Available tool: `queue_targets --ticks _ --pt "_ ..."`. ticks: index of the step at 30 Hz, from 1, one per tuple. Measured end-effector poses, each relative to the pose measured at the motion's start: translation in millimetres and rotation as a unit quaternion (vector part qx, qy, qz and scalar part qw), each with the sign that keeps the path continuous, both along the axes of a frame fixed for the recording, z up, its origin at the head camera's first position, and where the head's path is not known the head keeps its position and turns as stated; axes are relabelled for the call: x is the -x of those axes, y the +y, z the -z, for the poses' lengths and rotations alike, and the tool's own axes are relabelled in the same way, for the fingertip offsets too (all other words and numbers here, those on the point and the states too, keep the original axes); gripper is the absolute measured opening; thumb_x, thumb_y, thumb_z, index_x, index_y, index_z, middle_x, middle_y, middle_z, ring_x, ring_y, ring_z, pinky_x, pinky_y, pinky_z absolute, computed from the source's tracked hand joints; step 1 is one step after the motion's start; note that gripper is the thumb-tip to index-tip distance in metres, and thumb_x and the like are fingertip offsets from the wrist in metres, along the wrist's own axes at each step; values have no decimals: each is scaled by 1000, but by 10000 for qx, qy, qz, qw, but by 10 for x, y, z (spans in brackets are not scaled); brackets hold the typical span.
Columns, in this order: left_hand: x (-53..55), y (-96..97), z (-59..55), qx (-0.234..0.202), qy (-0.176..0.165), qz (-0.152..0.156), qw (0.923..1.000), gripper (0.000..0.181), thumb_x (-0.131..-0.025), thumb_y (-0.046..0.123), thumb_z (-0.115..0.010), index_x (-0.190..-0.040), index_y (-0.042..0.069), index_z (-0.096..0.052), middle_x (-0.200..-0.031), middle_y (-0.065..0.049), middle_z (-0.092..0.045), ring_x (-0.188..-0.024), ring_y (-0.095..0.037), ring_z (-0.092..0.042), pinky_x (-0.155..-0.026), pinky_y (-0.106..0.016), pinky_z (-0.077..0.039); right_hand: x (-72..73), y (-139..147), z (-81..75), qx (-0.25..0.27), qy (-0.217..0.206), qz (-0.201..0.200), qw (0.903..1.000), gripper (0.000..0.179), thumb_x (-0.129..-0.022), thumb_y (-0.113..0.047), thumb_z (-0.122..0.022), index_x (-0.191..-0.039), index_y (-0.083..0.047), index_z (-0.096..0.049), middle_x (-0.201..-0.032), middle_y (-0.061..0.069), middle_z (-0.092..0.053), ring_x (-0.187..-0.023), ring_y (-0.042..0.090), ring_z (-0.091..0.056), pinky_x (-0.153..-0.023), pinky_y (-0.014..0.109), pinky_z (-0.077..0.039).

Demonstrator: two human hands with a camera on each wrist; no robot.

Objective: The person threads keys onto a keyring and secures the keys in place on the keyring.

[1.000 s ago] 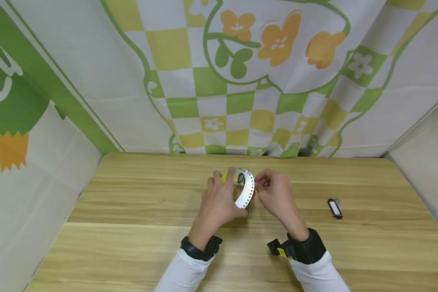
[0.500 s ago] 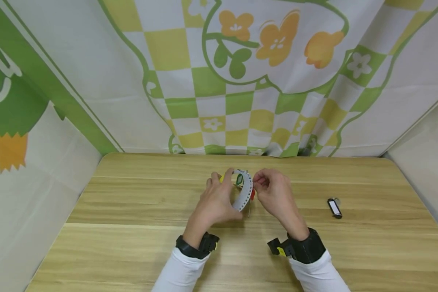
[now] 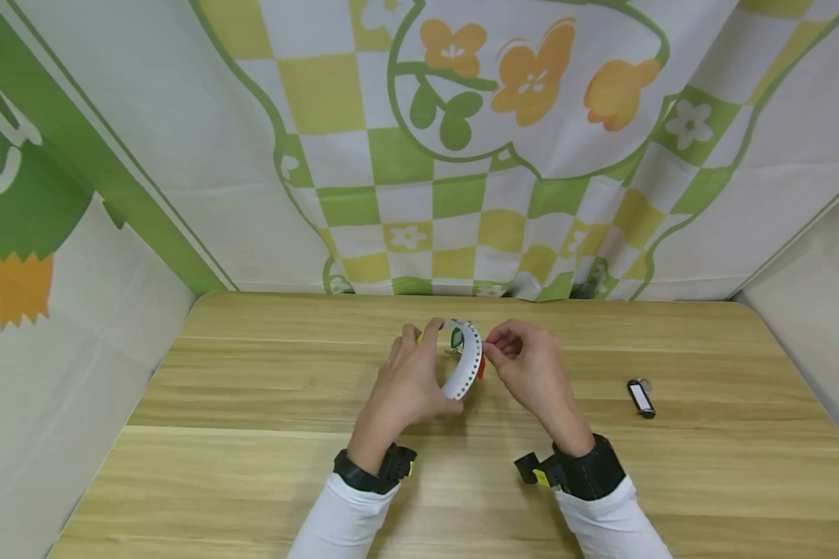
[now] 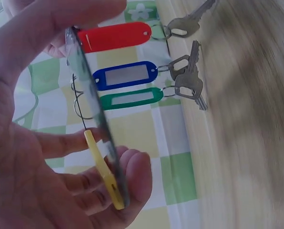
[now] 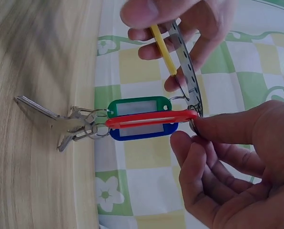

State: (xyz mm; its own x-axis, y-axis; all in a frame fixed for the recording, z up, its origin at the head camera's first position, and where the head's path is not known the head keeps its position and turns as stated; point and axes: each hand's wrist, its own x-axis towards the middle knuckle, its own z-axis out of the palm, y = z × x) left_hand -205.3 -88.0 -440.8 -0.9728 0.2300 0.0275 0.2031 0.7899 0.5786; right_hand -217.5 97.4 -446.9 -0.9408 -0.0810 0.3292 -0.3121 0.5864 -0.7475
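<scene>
My left hand (image 3: pixel 407 380) holds a curved white metal strip (image 3: pixel 471 357) with small holes along its edge, raised above the table. A yellow bar (image 4: pixel 102 167) with a thin dark wire runs beside the strip in the left wrist view. Red (image 4: pixel 116 37), blue (image 4: pixel 125 75) and green (image 4: pixel 132 98) key tags hang at the strip, with metal keys (image 4: pixel 186 85) on their rings. My right hand (image 3: pixel 531 369) pinches a small ring (image 5: pixel 194 125) at the end of the red tag, against the strip's edge. The fingertips partly hide how that ring sits.
On the right side of the wooden table (image 3: pixel 252 466) lies a black key tag (image 3: pixel 641 398) with a white label and a ring. A checkered green, yellow and white curtain (image 3: pixel 461 194) hangs behind the table's far edge.
The left hand and the strip have shifted slightly left, and the strip has turned a little. My right hand stays at the strip's edge, still pinching the ring.
</scene>
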Motion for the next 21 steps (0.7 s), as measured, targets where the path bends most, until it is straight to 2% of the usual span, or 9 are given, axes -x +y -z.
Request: queue_targets --ticks 7,13,16,21 --pt "5 -22 7 163 -137 325 9992 127 -52 22 -102 -156 9 -30 -133 -25 -43 -114 -38 -51 -76 -49 -54 6 6 9 -257 436 -145 9986 9 -85 5 -77 -84 -3 -73 -75 5 -68 -66 14 -62 -61 29 -52" --pt "12 -29 1 245 -121 395 9988 128 -51 23 -102 -156 9 -30 -130 -21 -45 -106 -33 -53 -71 -44 -53 14 28 26 -794 1169 -410 9891 11 -82 8 -77 -86 -1 -72 -80 7 -66 -68 16 -64 -59 30 -54" --pt "12 -32 2 286 -9 359 9989 127 -50 25 -103 -155 9 -33 -128 -20 -47 -104 -33 -54 -71 -46 -53 23 37 38 -605 900 -395 9933 9 -83 7 -76 -86 -1 -72 -79 7 -66 -68 16 -63 -59 30 -54" --pt "2 -28 6 347 76 235 9991 127 -48 25 -103 -154 9 -35 -129 -20 -48 -108 -36 -55 -75 -53 -53 36 47 44 -87 -77 -141 9998 5 -85 -1 -77 -84 -2 -72 -74 6 -68 -65 15 -65 -61 28 -54"
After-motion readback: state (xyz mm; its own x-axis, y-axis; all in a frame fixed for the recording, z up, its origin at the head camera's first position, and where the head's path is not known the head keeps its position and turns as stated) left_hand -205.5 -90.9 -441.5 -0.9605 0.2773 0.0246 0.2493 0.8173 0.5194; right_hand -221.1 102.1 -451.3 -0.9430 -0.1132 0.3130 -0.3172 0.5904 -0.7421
